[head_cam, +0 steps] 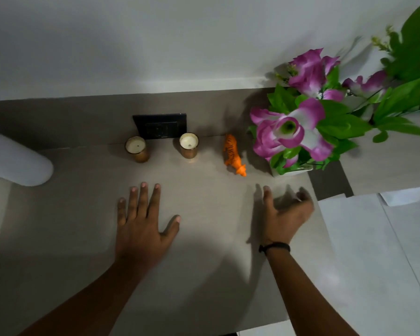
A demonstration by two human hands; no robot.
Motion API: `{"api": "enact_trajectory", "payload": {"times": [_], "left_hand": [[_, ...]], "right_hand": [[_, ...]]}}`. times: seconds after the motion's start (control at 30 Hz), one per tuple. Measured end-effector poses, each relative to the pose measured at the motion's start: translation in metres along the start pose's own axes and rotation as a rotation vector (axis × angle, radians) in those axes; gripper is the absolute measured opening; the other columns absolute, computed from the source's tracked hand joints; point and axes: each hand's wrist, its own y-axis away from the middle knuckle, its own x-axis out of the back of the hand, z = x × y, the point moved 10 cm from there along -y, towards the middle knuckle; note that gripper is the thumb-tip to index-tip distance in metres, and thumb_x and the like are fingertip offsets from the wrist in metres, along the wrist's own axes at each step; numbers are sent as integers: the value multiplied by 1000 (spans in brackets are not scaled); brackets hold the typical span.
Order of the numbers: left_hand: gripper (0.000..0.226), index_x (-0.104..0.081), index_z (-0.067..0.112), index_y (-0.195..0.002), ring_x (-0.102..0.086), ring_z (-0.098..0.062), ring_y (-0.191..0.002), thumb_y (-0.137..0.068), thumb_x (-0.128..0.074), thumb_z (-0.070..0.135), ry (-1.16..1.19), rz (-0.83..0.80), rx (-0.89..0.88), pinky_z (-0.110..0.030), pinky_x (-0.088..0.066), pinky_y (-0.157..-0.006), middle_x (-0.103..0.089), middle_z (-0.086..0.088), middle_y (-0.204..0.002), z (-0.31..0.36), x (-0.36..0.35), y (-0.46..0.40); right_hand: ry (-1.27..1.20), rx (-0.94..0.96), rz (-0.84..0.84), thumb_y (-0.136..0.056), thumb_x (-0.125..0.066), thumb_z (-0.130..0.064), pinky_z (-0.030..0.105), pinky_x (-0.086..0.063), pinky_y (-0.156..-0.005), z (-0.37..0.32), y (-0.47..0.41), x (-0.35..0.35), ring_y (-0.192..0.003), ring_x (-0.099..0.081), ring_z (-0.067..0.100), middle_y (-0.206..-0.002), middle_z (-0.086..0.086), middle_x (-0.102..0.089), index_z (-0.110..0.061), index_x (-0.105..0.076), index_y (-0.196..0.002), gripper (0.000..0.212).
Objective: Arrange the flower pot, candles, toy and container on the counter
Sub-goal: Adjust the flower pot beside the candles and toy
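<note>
Two candles in copper-coloured cups stand near the back of the grey counter: the left candle and the right candle. An orange toy tiger stands to their right. A white flower pot with purple flowers and green leaves sits at the right. A white container is at the far left. My left hand rests flat on the counter, fingers spread, holding nothing. My right hand is open just in front of the pot, slightly blurred, empty.
A black socket plate is on the backsplash between the candles. The counter ends at the right, where white floor tiles show. A white wall rises behind.
</note>
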Motion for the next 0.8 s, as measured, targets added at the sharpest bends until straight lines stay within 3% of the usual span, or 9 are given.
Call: {"api": "enact_trajectory", "payload": {"times": [0.1,0.17,0.23,0.3,0.5,0.7,0.8], "left_hand": [[93,-2,29,-176,-3,-33,-172,-100,-23,80,-3,-5,4,-61,-4,-138,-9,-11,-185,1,-1,0],[94,-4,28,-176,-7,-35,-171,-100,-27,78,-10,3,12,-61,-6,-138,-11,-12,-184,1,0,-1],[95,-6,27,-176,-10,-36,-171,-99,-30,77,-7,20,9,-61,-8,-137,-14,-13,-184,1,1,1],[95,-8,26,-176,-13,-37,-170,-99,-32,76,-18,44,5,-62,-10,-137,-16,-14,-183,0,1,1],[95,-10,26,-176,-15,-37,-170,-99,-32,76,-29,54,4,-61,-10,-137,-19,-13,-183,0,0,0],[95,-8,27,-176,-11,-36,-171,-99,-25,80,-39,46,4,-59,-6,-138,-16,-12,-184,-1,-2,0],[95,-7,28,-176,-11,-35,-171,-99,-23,81,-50,34,0,-58,-5,-138,-15,-12,-184,-3,-3,1]], "right_hand": [[-13,-54,-93,-73,-94,-45,54,-39,-126,6,-36,4,-148,-45,31,-159,15,-44,-6,-33,-161,113],[-31,-3,-133,-71,-96,-40,48,-40,-127,-4,-52,-6,-148,-46,28,-159,12,-48,-8,-36,-160,112],[-35,43,-94,-70,-96,-39,48,-48,-117,-10,-60,-12,-134,-57,27,-142,8,-61,-14,-53,-144,89],[-26,81,-39,-70,-94,-38,53,-55,-103,-14,-64,-14,-114,-62,25,-119,1,-66,-27,-57,-120,63],[-32,163,-39,-69,-88,-49,45,-57,-89,-23,-73,-25,-99,-62,19,-106,-4,-64,-32,-57,-113,57],[21,154,-49,-67,-88,-54,56,-56,-95,-20,-74,-29,-104,-64,27,-110,-2,-66,-24,-59,-115,63],[40,129,-60,-64,-95,-53,55,-49,-112,-18,-75,-29,-125,-61,31,-133,9,-66,-9,-54,-141,98]]}}
